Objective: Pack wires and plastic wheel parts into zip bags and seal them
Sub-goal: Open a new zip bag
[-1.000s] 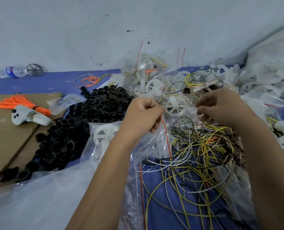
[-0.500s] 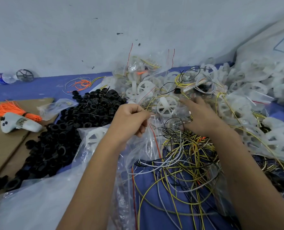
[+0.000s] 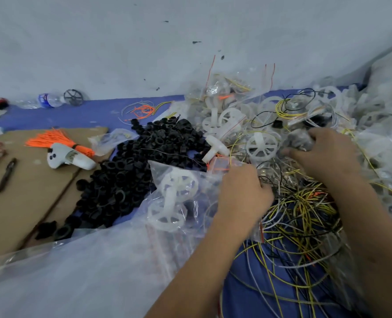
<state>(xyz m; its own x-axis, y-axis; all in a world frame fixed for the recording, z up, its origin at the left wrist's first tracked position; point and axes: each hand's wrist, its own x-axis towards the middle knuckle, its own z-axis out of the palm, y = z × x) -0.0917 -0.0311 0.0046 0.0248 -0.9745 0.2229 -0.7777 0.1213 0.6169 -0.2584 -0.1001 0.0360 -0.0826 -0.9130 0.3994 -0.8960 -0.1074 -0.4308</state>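
My left hand (image 3: 240,191) sits with curled fingers at the edge of a clear zip bag (image 3: 257,232) on the tangle of yellow, white and black wires (image 3: 300,216); its fingertips are hidden. My right hand (image 3: 325,154) reaches over the heap of packed bags (image 3: 236,106) and grips a small clear packed bag (image 3: 299,138). A white plastic wheel (image 3: 261,145) lies between the hands. Another white wheel pair sits inside a clear bag (image 3: 174,198), left of my left hand. A loose white wheel (image 3: 215,148) lies by the black rings.
A pile of black plastic rings (image 3: 144,161) spreads at centre left. On the cardboard (image 3: 29,203) lie an orange wire bundle (image 3: 52,141), a white controller (image 3: 68,157) and a pen (image 3: 6,175). A big clear plastic sheet (image 3: 75,271) covers the near left. White wheels (image 3: 385,125) heap at right.
My left hand dropped from pinching the bag top down onto the wire tangle. My right hand moved farther right and closed on a packed bag. The view swung to the left.
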